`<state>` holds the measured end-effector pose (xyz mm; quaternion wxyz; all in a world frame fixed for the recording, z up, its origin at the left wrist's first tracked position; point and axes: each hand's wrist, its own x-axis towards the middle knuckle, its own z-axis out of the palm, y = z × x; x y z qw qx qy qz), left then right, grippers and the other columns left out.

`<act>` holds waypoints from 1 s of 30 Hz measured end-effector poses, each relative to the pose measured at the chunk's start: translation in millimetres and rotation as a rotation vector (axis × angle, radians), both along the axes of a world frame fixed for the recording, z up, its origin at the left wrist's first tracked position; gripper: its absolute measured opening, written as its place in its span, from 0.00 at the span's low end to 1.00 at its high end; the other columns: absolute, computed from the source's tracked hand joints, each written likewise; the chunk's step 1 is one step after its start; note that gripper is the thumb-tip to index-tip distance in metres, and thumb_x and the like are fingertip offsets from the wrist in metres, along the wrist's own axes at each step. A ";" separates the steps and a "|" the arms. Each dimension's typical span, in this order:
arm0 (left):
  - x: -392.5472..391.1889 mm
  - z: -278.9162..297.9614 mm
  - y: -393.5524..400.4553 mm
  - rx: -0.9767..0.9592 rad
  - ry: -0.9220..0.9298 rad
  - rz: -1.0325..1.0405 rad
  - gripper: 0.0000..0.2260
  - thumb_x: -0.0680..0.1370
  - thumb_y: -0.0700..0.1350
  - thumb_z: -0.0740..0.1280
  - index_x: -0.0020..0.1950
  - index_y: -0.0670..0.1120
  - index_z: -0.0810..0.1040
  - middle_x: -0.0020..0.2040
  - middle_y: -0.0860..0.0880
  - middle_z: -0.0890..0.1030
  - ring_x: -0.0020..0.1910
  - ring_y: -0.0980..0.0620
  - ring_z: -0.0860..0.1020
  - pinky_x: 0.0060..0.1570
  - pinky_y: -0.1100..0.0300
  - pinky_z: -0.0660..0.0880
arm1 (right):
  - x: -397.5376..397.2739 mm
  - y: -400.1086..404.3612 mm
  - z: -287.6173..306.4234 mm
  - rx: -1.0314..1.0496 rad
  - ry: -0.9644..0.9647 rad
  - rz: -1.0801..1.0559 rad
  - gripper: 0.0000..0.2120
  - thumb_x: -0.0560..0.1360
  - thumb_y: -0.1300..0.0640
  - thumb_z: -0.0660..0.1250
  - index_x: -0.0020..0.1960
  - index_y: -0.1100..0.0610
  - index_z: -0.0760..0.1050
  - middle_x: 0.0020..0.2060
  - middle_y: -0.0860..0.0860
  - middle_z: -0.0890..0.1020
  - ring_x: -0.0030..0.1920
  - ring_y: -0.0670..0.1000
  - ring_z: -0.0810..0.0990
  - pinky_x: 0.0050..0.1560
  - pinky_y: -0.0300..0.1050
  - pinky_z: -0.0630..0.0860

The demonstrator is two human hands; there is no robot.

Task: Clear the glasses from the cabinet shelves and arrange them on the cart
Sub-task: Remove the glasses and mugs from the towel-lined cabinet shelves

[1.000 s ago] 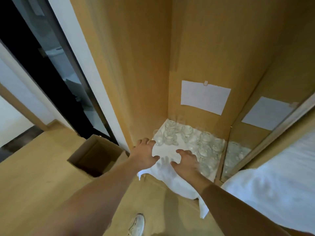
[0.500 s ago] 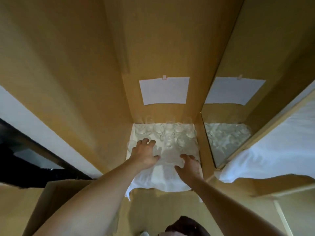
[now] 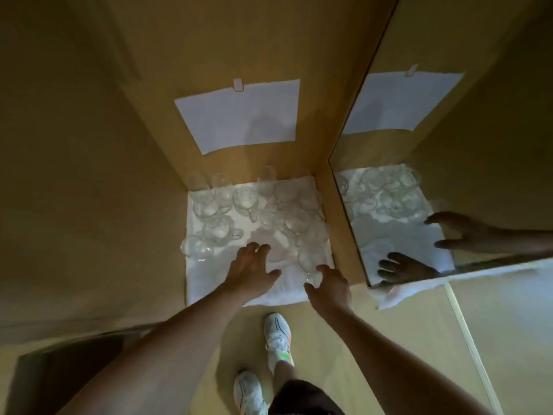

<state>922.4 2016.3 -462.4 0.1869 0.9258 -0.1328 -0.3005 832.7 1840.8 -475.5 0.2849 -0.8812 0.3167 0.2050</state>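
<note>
Below, on the cabinet shelf (image 3: 344, 235), clear glass mugs (image 3: 245, 202) stand crowded on a white cloth (image 3: 206, 280), mostly toward the back and right. Left hand (image 3: 250, 271) lies palm-down on the cloth, fingers spread and fairly straight, gripping nothing. Right hand (image 3: 327, 284) hovers near the front right mug (image 3: 308, 259), fingers loosely curved; contact unclear. Mirrored door (image 3: 419, 145) on the right reflects both hands and glasses. White paper sheet (image 3: 242, 115) taped to the back panel. White sneakers (image 3: 278, 336) on the floor.
</note>
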 end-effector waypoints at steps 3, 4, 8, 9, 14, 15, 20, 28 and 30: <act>9.9 -29.3 -9.7 -0.040 0.056 0.060 0.32 0.79 0.60 0.66 0.79 0.50 0.62 0.78 0.46 0.62 0.76 0.44 0.60 0.72 0.47 0.65 | 12.0 -1.8 -31.6 0.032 0.040 -0.058 0.26 0.75 0.48 0.71 0.72 0.52 0.71 0.64 0.56 0.78 0.64 0.56 0.78 0.59 0.45 0.74; 12.7 -39.5 -13.3 -0.048 0.075 0.083 0.32 0.79 0.60 0.67 0.79 0.50 0.62 0.78 0.46 0.63 0.76 0.44 0.60 0.72 0.48 0.65 | 14.9 -1.2 -42.5 0.044 0.058 -0.071 0.27 0.76 0.49 0.71 0.72 0.52 0.70 0.64 0.56 0.78 0.64 0.56 0.77 0.59 0.45 0.74; 20.0 -80.0 -27.4 -0.080 0.132 0.133 0.31 0.78 0.59 0.68 0.78 0.50 0.65 0.77 0.46 0.65 0.75 0.44 0.62 0.71 0.51 0.65 | 25.2 2.7 -80.8 0.091 0.107 -0.131 0.27 0.76 0.50 0.72 0.72 0.55 0.69 0.64 0.56 0.78 0.64 0.56 0.77 0.60 0.46 0.72; 21.4 -89.6 -31.1 -0.087 0.142 0.139 0.31 0.78 0.59 0.69 0.78 0.50 0.65 0.76 0.46 0.65 0.75 0.44 0.62 0.70 0.51 0.65 | 28.3 2.9 -90.0 0.105 0.110 -0.157 0.28 0.76 0.51 0.72 0.72 0.56 0.68 0.64 0.57 0.77 0.64 0.57 0.77 0.61 0.47 0.72; 29.6 -141.2 -43.4 -0.119 0.204 0.181 0.31 0.78 0.59 0.68 0.77 0.50 0.65 0.76 0.47 0.66 0.75 0.45 0.63 0.70 0.52 0.64 | 39.6 4.8 -137.4 0.115 0.090 -0.358 0.35 0.76 0.54 0.71 0.77 0.61 0.58 0.66 0.61 0.77 0.66 0.62 0.76 0.63 0.54 0.74; 33.5 -151.9 -45.6 -0.120 0.211 0.195 0.30 0.78 0.59 0.68 0.77 0.50 0.66 0.75 0.47 0.67 0.75 0.46 0.64 0.71 0.52 0.64 | 39.7 6.1 -147.9 0.113 0.092 -0.367 0.35 0.77 0.54 0.71 0.77 0.61 0.57 0.67 0.61 0.76 0.66 0.62 0.76 0.63 0.54 0.74; 51.6 -190.5 -58.9 -0.184 0.198 0.431 0.27 0.77 0.57 0.71 0.73 0.48 0.71 0.70 0.46 0.73 0.69 0.47 0.72 0.66 0.56 0.67 | 38.8 9.2 -180.1 0.100 0.028 -0.507 0.26 0.77 0.57 0.70 0.71 0.57 0.65 0.61 0.58 0.78 0.58 0.59 0.80 0.56 0.52 0.76; 71.2 -203.9 -74.4 -0.273 0.129 0.701 0.26 0.76 0.53 0.74 0.69 0.46 0.71 0.64 0.46 0.76 0.61 0.45 0.77 0.60 0.52 0.75 | 36.2 9.9 -197.7 0.061 -0.042 -0.728 0.19 0.75 0.59 0.72 0.61 0.61 0.67 0.50 0.53 0.79 0.45 0.54 0.77 0.45 0.45 0.66; 77.9 -202.4 -76.7 -0.283 0.036 0.800 0.31 0.74 0.51 0.76 0.72 0.44 0.68 0.66 0.44 0.74 0.64 0.42 0.76 0.63 0.47 0.75 | 37.9 7.7 -203.4 0.084 0.021 -0.694 0.17 0.74 0.58 0.74 0.58 0.61 0.71 0.51 0.56 0.80 0.48 0.57 0.78 0.46 0.45 0.66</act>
